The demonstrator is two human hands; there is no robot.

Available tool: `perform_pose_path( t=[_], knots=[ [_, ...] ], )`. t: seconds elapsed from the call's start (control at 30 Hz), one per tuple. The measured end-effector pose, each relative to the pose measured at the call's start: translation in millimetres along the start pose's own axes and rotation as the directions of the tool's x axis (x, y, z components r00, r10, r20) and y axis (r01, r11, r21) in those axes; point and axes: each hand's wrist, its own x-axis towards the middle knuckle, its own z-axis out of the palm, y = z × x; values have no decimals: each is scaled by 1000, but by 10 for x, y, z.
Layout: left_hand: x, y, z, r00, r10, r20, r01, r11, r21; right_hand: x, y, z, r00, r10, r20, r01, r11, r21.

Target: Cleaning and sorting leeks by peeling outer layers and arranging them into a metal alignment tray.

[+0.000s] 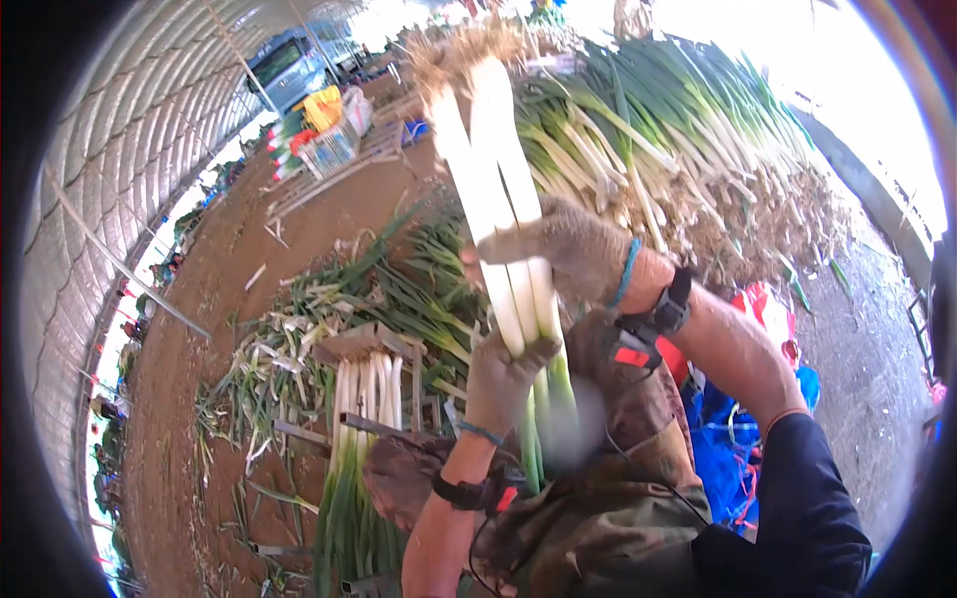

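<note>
A few long green onions [483,179] stand upright before me, rooty ends up, white shafts bare and green leaves hanging toward my lap. My gloved left hand [506,384] is closed around them low down, where white turns to green. Higher up, my gloved right hand [568,247] wraps across the white shafts. To the left, a bundle of trimmed green onions [369,394] lies on a metal stand, its white ends against a board [367,342].
A large heap of green onions [678,130] with roots lies at far right. Loose leaves and peelings [284,344] cover the ground at left. Blue and red bags [733,448] are beside my right leg. A low rack [339,169] with a crate [329,149] stands at far left.
</note>
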Motion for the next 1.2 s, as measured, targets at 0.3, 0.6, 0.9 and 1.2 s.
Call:
perform_pose_path(
  t=[0.3, 0.6, 0.9, 1.2],
  knots=[
    [14, 149, -7, 978, 54, 200, 5, 959, -284, -116, -290, 195, 978, -141, 154, 126, 987, 104],
    [299, 1385, -908, 864, 501, 40, -425, 686, 591, 845, -875, 381, 696, -433, 573, 422, 892, 160],
    [-937, 2117, -2552, 900, 167, -402, 308, 409, 859, 2173, 44, 949, 395, -438, 807, 281, 894, 348],
    [-2883, 183, -4119, 423, -283, -861, 859, -179, 480, 2328, 2816, 646, 663, 481, 574, -338, 876, -344]
  ],
)
